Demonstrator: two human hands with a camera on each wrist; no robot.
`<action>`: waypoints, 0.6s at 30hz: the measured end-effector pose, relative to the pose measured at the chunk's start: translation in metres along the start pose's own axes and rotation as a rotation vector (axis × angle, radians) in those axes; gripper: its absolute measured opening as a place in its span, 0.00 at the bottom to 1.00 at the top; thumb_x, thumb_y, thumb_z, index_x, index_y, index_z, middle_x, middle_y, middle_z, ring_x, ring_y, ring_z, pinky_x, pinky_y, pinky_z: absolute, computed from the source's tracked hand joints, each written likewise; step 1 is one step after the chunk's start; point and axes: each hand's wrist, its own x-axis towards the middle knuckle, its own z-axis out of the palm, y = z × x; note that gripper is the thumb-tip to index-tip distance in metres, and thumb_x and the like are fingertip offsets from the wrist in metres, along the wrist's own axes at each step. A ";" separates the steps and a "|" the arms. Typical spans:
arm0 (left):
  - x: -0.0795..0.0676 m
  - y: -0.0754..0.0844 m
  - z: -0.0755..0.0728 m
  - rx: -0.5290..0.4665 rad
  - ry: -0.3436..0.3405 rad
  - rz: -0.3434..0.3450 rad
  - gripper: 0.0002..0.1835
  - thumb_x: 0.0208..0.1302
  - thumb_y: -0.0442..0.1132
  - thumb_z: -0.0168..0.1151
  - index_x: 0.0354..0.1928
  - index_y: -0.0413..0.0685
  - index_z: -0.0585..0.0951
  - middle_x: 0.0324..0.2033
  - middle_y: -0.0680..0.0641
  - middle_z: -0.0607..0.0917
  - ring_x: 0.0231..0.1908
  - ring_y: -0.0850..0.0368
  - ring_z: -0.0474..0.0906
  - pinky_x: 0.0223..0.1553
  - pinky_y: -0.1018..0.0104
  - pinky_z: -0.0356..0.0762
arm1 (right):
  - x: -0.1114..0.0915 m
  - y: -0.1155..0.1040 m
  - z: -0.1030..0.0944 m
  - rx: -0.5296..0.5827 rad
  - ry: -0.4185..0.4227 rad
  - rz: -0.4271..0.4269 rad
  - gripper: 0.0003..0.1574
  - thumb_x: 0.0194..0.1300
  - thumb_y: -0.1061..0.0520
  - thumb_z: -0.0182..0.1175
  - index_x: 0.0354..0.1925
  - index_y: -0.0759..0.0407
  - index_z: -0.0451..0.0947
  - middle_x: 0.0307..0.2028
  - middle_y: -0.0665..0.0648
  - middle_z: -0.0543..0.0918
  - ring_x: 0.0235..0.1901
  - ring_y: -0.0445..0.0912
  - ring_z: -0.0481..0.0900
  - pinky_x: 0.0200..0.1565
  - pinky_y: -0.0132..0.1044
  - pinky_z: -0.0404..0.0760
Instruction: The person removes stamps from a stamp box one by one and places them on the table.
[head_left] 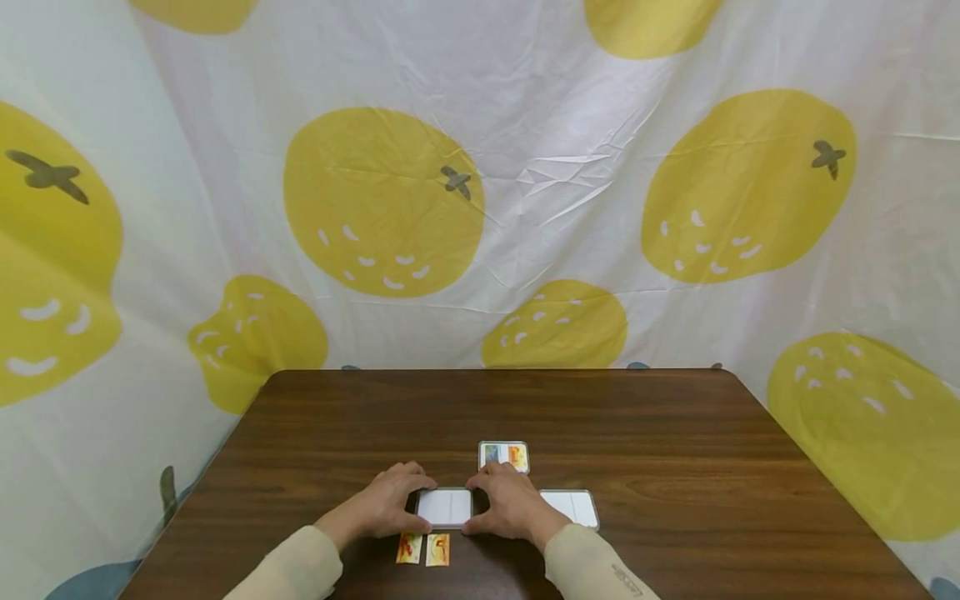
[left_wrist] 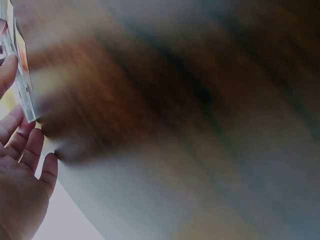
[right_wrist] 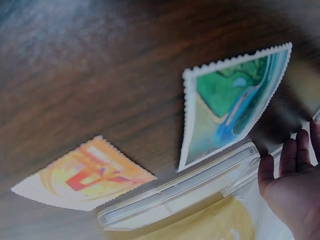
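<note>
Left hand [head_left: 392, 500] and right hand [head_left: 512, 504] held a clear case [head_left: 445, 508] by opposite edges, two stamps [head_left: 408, 548] lay near its front edge, surface [head_left: 637, 433] stretched wide beyond.

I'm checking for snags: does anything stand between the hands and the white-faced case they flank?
Nothing visible does: the left hand and right hand hold the case at opposite ends; two stamps lie nearer the person, out of the way.

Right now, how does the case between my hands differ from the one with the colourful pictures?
The held case shows white; the far case shows a blue-green picture and an orange picture. The held case sits between the left hand and right hand; the far case lies farther across the table. Both are rectangular with rounded corners.
</note>
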 end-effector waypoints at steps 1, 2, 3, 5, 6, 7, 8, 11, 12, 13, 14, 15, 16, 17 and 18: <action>0.000 0.000 0.000 -0.007 0.001 -0.003 0.30 0.53 0.49 0.75 0.56 0.42 0.81 0.47 0.49 0.76 0.50 0.47 0.72 0.52 0.44 0.67 | 0.000 0.000 0.000 0.002 -0.002 0.001 0.35 0.52 0.36 0.74 0.53 0.51 0.82 0.51 0.54 0.76 0.52 0.52 0.73 0.54 0.52 0.72; 0.000 0.000 0.000 -0.016 0.003 -0.005 0.30 0.53 0.49 0.75 0.56 0.42 0.81 0.47 0.49 0.76 0.50 0.47 0.72 0.52 0.43 0.67 | 0.000 0.000 -0.001 0.002 -0.003 0.002 0.35 0.52 0.36 0.74 0.54 0.51 0.82 0.51 0.54 0.76 0.52 0.52 0.73 0.54 0.52 0.72; -0.001 0.000 0.001 -0.023 0.005 -0.007 0.30 0.53 0.49 0.75 0.56 0.42 0.81 0.47 0.49 0.76 0.50 0.47 0.72 0.53 0.43 0.67 | 0.000 0.000 -0.001 0.002 -0.004 0.003 0.35 0.52 0.36 0.74 0.54 0.51 0.82 0.51 0.54 0.76 0.52 0.52 0.73 0.54 0.52 0.72; -0.001 0.000 0.001 -0.039 0.006 -0.012 0.30 0.53 0.49 0.76 0.56 0.42 0.81 0.48 0.49 0.76 0.50 0.47 0.72 0.53 0.43 0.66 | 0.000 0.001 -0.001 0.005 -0.009 0.005 0.36 0.52 0.36 0.73 0.54 0.50 0.81 0.52 0.54 0.76 0.53 0.52 0.73 0.54 0.53 0.72; -0.001 0.000 0.001 -0.045 0.005 -0.017 0.30 0.53 0.49 0.76 0.56 0.42 0.81 0.48 0.49 0.76 0.51 0.47 0.71 0.54 0.43 0.66 | 0.000 0.001 -0.001 0.006 -0.011 0.007 0.36 0.52 0.35 0.73 0.54 0.50 0.81 0.52 0.54 0.76 0.53 0.52 0.72 0.54 0.53 0.71; -0.001 0.000 0.001 -0.049 0.005 -0.020 0.30 0.53 0.49 0.76 0.56 0.42 0.81 0.48 0.49 0.76 0.51 0.47 0.71 0.54 0.43 0.66 | 0.000 0.001 -0.001 0.007 -0.013 0.008 0.36 0.52 0.35 0.73 0.54 0.50 0.81 0.52 0.54 0.76 0.53 0.52 0.72 0.54 0.53 0.71; -0.001 0.000 0.002 -0.055 0.004 -0.023 0.30 0.53 0.49 0.76 0.56 0.42 0.81 0.48 0.49 0.76 0.51 0.47 0.71 0.54 0.43 0.66 | 0.000 0.001 0.000 0.009 -0.015 0.009 0.36 0.52 0.35 0.73 0.54 0.50 0.81 0.52 0.54 0.76 0.53 0.52 0.72 0.55 0.54 0.71; -0.001 0.001 0.001 -0.055 0.000 -0.038 0.30 0.52 0.49 0.76 0.56 0.43 0.81 0.48 0.50 0.76 0.51 0.47 0.71 0.54 0.43 0.66 | 0.000 0.001 0.000 0.016 -0.021 0.010 0.36 0.52 0.35 0.73 0.55 0.50 0.81 0.52 0.54 0.76 0.54 0.53 0.72 0.55 0.54 0.71; -0.001 0.001 0.001 -0.049 -0.001 -0.044 0.30 0.52 0.49 0.76 0.56 0.43 0.82 0.48 0.50 0.76 0.50 0.47 0.71 0.54 0.43 0.66 | 0.000 0.001 0.000 0.016 -0.020 0.008 0.36 0.52 0.35 0.73 0.55 0.51 0.81 0.52 0.55 0.76 0.54 0.53 0.72 0.55 0.54 0.71; 0.000 0.002 0.001 -0.044 0.000 -0.049 0.30 0.51 0.49 0.77 0.55 0.43 0.82 0.47 0.50 0.77 0.50 0.48 0.72 0.54 0.44 0.66 | 0.000 0.001 0.000 0.016 -0.019 0.008 0.36 0.52 0.35 0.73 0.55 0.51 0.81 0.53 0.55 0.76 0.54 0.53 0.72 0.55 0.54 0.71; 0.000 0.003 0.001 -0.039 0.000 -0.054 0.30 0.51 0.49 0.77 0.55 0.43 0.82 0.46 0.50 0.77 0.50 0.48 0.72 0.53 0.44 0.66 | 0.000 0.001 0.000 0.017 -0.019 0.008 0.37 0.53 0.35 0.73 0.55 0.51 0.81 0.53 0.55 0.76 0.55 0.53 0.72 0.55 0.54 0.71; 0.001 0.003 0.001 -0.030 -0.001 -0.059 0.30 0.51 0.49 0.77 0.54 0.43 0.82 0.46 0.51 0.77 0.49 0.48 0.72 0.53 0.44 0.66 | 0.000 0.000 0.000 0.014 -0.018 0.007 0.37 0.53 0.35 0.73 0.55 0.51 0.81 0.53 0.55 0.76 0.55 0.53 0.72 0.55 0.54 0.71; 0.001 0.003 0.000 -0.024 0.000 -0.063 0.30 0.50 0.49 0.77 0.54 0.43 0.82 0.45 0.51 0.77 0.49 0.48 0.72 0.53 0.44 0.67 | 0.000 0.000 0.000 0.012 -0.016 0.004 0.37 0.53 0.35 0.73 0.55 0.52 0.81 0.53 0.55 0.76 0.55 0.53 0.72 0.55 0.54 0.71; 0.001 0.004 0.000 -0.018 0.000 -0.066 0.30 0.50 0.49 0.77 0.53 0.43 0.82 0.45 0.51 0.77 0.49 0.48 0.72 0.53 0.44 0.67 | 0.000 0.000 0.001 0.008 -0.014 0.003 0.37 0.53 0.35 0.73 0.55 0.52 0.81 0.53 0.55 0.76 0.55 0.53 0.72 0.55 0.54 0.71; 0.001 0.004 0.000 -0.018 -0.002 -0.069 0.29 0.50 0.49 0.77 0.53 0.43 0.82 0.45 0.51 0.77 0.49 0.48 0.72 0.53 0.44 0.67 | 0.000 -0.001 0.001 0.004 -0.012 0.002 0.37 0.52 0.35 0.73 0.55 0.52 0.81 0.53 0.55 0.76 0.54 0.53 0.72 0.55 0.54 0.71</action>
